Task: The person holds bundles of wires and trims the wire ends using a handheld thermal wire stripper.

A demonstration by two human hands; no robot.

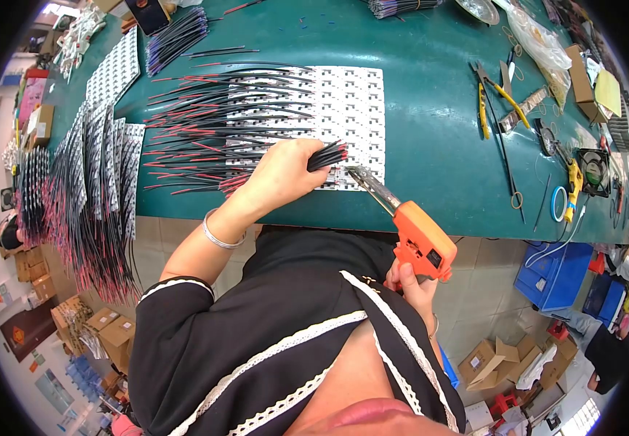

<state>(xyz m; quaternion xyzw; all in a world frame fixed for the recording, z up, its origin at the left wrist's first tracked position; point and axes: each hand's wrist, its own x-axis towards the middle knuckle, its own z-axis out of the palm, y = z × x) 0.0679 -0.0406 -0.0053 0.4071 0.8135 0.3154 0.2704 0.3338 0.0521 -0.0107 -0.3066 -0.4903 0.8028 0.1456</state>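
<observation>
My left hand [285, 174] is closed around a bundle of short black wires [327, 155] with red ends, held over the lower part of a white circuit board panel [365, 94]. Rows of black and red wires [205, 116] stretch leftward from the panel. In my right hand [412, 285] is an orange soldering gun [423, 240], gripped by its handle. Its metal tip points up and left, close to the panel's lower edge and just right of the bundle. Whether the tip touches the panel, I cannot tell.
More wired panels [103, 160] hang over the table's left edge. Another wire bundle [176, 40] lies at the back left. To the right are yellow-handled pliers [502, 94], a roll of blue tape [559, 203] and a small fan [593, 171]. A blue crate [554, 276] stands below the green table [430, 109].
</observation>
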